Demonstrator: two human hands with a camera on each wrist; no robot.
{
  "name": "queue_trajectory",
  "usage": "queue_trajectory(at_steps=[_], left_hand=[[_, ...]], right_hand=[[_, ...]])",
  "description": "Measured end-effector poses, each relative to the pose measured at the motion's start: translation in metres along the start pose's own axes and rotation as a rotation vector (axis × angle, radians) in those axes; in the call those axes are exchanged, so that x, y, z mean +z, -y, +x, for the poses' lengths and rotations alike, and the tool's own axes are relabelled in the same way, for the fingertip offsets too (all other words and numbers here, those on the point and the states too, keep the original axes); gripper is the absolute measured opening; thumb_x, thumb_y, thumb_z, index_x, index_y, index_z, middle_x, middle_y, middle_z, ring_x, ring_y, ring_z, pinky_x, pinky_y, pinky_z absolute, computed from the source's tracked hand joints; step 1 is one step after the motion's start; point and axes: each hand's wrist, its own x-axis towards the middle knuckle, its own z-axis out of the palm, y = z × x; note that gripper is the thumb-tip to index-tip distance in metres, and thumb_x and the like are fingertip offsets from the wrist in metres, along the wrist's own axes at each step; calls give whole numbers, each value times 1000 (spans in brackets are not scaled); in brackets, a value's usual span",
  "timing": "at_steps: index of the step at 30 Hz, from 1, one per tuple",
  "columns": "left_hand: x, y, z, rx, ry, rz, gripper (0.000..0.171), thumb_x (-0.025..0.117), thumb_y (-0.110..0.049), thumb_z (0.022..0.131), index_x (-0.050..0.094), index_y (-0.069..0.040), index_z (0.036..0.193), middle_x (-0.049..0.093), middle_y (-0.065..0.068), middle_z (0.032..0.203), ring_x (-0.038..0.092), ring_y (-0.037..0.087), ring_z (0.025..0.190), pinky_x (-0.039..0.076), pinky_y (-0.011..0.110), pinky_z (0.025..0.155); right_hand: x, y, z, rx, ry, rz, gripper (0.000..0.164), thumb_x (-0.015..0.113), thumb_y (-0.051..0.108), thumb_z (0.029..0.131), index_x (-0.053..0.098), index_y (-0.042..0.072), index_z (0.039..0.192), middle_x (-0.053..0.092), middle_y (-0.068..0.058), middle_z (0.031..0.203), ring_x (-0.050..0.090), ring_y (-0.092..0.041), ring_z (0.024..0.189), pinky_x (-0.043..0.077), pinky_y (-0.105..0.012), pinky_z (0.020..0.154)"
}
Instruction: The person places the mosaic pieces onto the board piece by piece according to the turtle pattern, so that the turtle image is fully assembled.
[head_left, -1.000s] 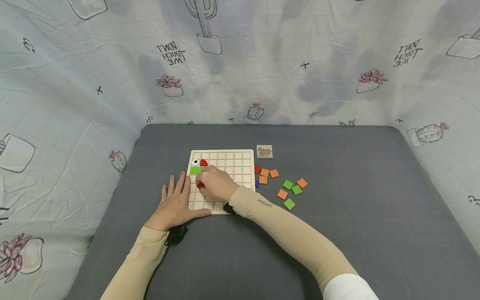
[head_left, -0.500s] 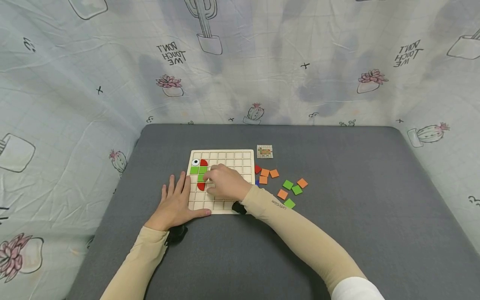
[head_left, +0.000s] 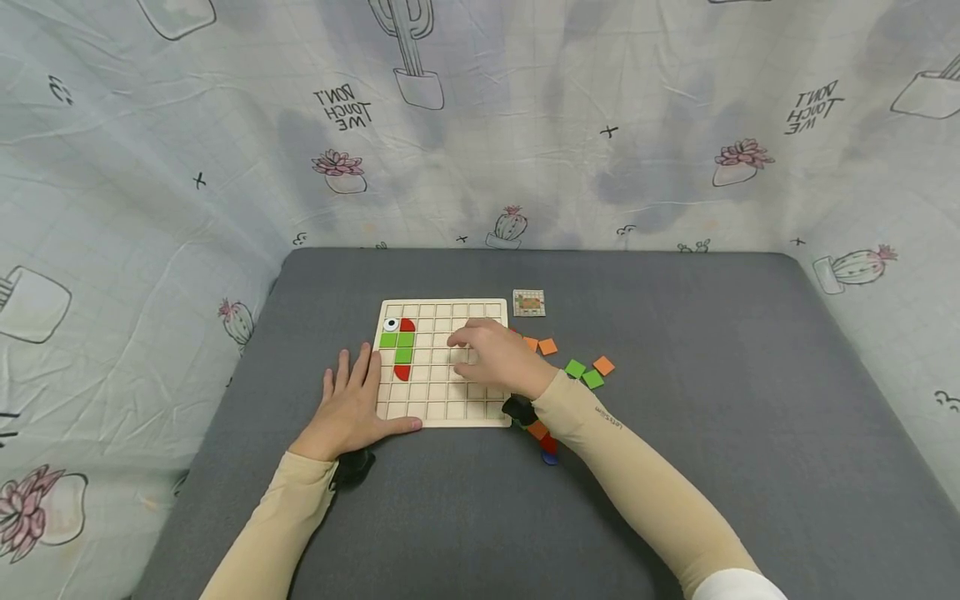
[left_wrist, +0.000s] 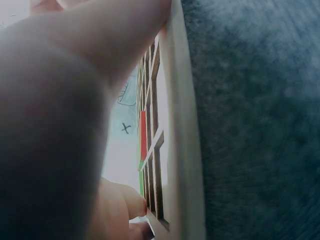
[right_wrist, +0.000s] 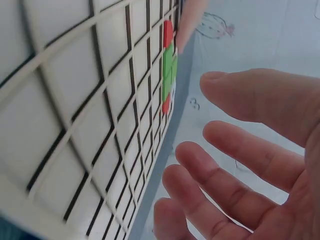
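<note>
My left hand (head_left: 348,412) rests along the left edge of a wooden grid board (head_left: 442,404), fingers straight and thumb on its near edge. In the left wrist view the thumb (left_wrist: 120,40) lies over the board's rim. Over the board's right half hovers my right hand (head_left: 498,357); the right wrist view shows its fingers (right_wrist: 240,195) loosely bent, with nothing held. On the left columns sit a white eye tile (head_left: 391,325), a red rounded tile (head_left: 407,326), green square tiles (head_left: 403,356) and a second red rounded tile (head_left: 402,373).
Loose orange tiles (head_left: 548,346) and green tiles (head_left: 592,380) lie right of the board. Near my right wrist are an orange tile (head_left: 537,429), a red tile (head_left: 549,444) and a blue tile (head_left: 550,458). A pattern card (head_left: 528,303) lies beyond the board's right corner.
My right hand has let go of the tiles at the left columns and moved right across the board, uncovering the lower green and red tiles. My left hand has stayed put.
</note>
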Motion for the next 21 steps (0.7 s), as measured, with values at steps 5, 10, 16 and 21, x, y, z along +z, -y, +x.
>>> queue_trajectory(at_steps=[5, 10, 16, 21], left_hand=[[0, 0, 1, -7, 8, -8, 138, 73, -79, 77, 9, 5, 165, 3, 28, 173, -4, 58, 156, 4, 76, 121], [0, -1, 1, -5, 9, -17, 137, 74, -77, 78, 8, 4, 165, 3, 28, 173, -3, 58, 156, 4, 76, 121], [-2, -1, 0, 2, 5, -24, 136, 75, -77, 78, 9, 5, 165, 3, 28, 173, -3, 58, 156, 3, 76, 121], [-2, -1, 0, 0, 8, -23, 137, 74, -78, 77, 8, 5, 165, 3, 28, 173, -3, 58, 156, 3, 76, 120]], right_hand=[[-9, -12, -14, 10, -34, 17, 33, 74, 17, 95, 73, 6, 126, 70, -10, 123, 66, -25, 109, 56, -39, 89], [-14, -25, -29, 27, -72, 23, 34, 75, 17, 95, 73, 6, 127, 69, -11, 126, 66, -28, 109, 56, -39, 88], [-22, -42, -40, 40, -120, 26, 33, 75, 13, 94, 73, 2, 125, 72, -14, 121, 68, -29, 101, 56, -41, 85], [-30, -51, -47, 125, -126, 57, 33, 71, 9, 94, 73, 5, 127, 71, -13, 126, 68, -31, 106, 58, -45, 89]])
